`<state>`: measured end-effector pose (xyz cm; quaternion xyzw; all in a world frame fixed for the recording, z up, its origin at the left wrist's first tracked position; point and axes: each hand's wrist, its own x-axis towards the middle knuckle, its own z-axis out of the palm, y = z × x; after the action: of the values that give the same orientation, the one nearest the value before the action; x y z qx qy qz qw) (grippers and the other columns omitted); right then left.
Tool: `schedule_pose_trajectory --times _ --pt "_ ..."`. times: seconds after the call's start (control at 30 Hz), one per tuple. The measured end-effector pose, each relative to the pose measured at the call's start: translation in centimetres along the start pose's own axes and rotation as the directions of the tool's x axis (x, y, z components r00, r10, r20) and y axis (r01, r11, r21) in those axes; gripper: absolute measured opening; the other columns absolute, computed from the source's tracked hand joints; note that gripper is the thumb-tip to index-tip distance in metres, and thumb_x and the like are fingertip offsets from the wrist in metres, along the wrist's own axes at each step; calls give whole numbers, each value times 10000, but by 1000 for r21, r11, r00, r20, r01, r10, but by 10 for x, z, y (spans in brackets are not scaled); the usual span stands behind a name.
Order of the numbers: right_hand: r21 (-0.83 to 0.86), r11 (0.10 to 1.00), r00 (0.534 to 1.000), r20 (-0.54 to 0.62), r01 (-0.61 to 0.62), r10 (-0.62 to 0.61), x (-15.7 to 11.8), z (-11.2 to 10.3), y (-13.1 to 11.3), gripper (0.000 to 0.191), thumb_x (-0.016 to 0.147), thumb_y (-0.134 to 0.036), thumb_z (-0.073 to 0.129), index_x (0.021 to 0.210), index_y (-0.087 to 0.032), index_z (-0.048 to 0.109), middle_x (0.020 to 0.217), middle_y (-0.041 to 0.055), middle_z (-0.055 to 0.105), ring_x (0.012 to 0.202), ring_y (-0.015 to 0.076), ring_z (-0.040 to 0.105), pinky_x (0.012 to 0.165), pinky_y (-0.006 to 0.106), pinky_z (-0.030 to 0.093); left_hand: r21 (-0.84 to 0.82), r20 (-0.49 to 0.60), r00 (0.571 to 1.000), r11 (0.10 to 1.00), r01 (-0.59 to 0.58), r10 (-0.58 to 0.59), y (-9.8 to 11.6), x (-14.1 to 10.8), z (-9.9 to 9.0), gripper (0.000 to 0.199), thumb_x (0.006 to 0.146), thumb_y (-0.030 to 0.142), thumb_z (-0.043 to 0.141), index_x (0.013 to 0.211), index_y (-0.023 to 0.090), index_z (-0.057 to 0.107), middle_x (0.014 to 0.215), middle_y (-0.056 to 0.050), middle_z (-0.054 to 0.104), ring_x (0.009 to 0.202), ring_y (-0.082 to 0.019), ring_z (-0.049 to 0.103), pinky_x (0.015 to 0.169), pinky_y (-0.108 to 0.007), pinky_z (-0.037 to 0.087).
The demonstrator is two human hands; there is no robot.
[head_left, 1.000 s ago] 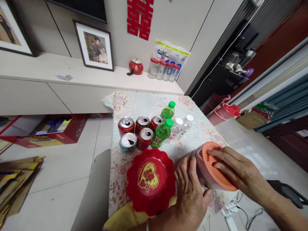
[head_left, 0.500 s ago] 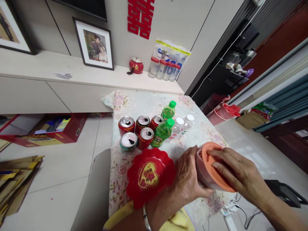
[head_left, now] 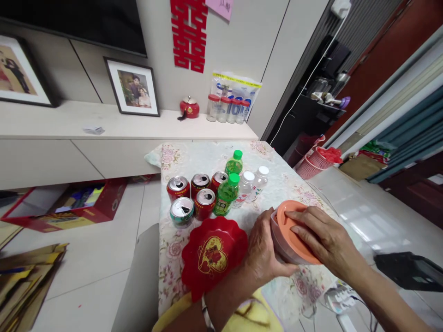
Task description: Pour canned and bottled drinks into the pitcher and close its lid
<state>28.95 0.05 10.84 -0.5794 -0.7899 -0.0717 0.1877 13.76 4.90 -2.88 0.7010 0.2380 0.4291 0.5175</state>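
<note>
My left hand (head_left: 265, 253) is wrapped round the side and underside of a clear plastic container (head_left: 278, 242), which tilts above the right part of the table. My right hand (head_left: 328, 237) grips the container's orange lid (head_left: 296, 242), its fingers bent over the top. The lid sits on the container; whether it is fully sealed I cannot tell. The contents are mostly hidden. Beside my left hand lies a red scalloped plate (head_left: 188, 258) with a gold heart print, partly behind my left forearm.
Drink cans (head_left: 178, 185), green-capped bottles (head_left: 226, 196) and white-capped clear bottles (head_left: 260, 182) cluster beyond the plate on the flowered tablecloth (head_left: 197, 154). A yellow cloth (head_left: 254, 318) lies near me. Red-lidded jars (head_left: 224, 110) stand on the cabinet behind.
The camera view has shifted, showing more of the wall. Both hands keep nearly the same hold on the container and lid, which appear slightly further left in view.
</note>
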Motion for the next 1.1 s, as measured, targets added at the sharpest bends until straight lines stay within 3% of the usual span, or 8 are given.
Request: schedule_pose_trajectory --times 0.3,0.37,0.47,0.57,0.67,0.73,0.83,1.1 --pt "-67 994 996 -5 -92 91 -3 3 -2 273 1068 -339 496 1195 -241 717 932 73 732 823 218 727 707 353 611 57 127 978 986 160 -166 12 1 -17 1279 501 235 1015 1552 185 288 1559 -225 464 1480 -437 457 1235 -636 389" --pt "-120 987 994 -31 -110 107 -7 -5 -13 274 1064 -310 490 1198 -244 719 934 86 728 789 228 724 661 356 604 111 136 970 976 186 -200 22 -8 -27 1106 610 185 934 1545 174 343 1582 -223 453 1518 -416 415 1258 -614 364" --pt "-104 990 966 -247 -99 71 -23 -10 -46 277 1036 -211 514 1243 -242 695 1059 137 740 901 275 736 739 410 614 172 108 968 963 206 -226 36 -32 -48 733 793 167 735 1481 175 483 1512 -194 552 1453 -365 508 1220 -561 415" --pt "232 972 952 -292 -24 94 -45 10 -88 402 994 -139 582 1357 -301 640 1069 102 765 939 246 747 755 345 607 203 52 972 955 215 -230 46 -61 -73 286 912 278 629 1179 204 705 1135 -114 740 1072 -304 702 977 -465 547" --pt "672 736 956 -159 -80 248 -61 57 -119 186 1032 -302 557 1028 -297 744 794 29 733 672 182 689 608 277 557 166 -30 958 944 287 -286 46 -90 -97 382 988 494 568 797 196 712 761 -43 681 739 -215 638 735 -343 493" --pt "850 426 914 143 -310 379 -67 89 -131 413 1004 -510 589 705 -237 668 612 2 622 526 143 560 513 254 468 73 -41 931 928 366 -363 41 -107 -108 624 962 704 533 628 187 633 623 -12 579 603 -163 537 618 -291 409" --pt "879 204 844 312 -430 436 -70 117 -136 653 996 -707 483 558 -222 491 471 -40 432 443 107 400 467 243 383 -74 -28 896 895 440 -443 38 -125 -121 826 858 925 450 495 188 537 518 8 468 510 -126 439 547 -271 323" --pt "921 -80 805 372 -380 463 -69 95 -145 820 791 -1020 301 496 -256 344 482 -47 302 503 115 308 500 291 283 -214 -73 912 899 381 -404 69 -125 -132 870 809 1007 269 439 228 386 501 26 360 511 -121 324 546 -306 248"
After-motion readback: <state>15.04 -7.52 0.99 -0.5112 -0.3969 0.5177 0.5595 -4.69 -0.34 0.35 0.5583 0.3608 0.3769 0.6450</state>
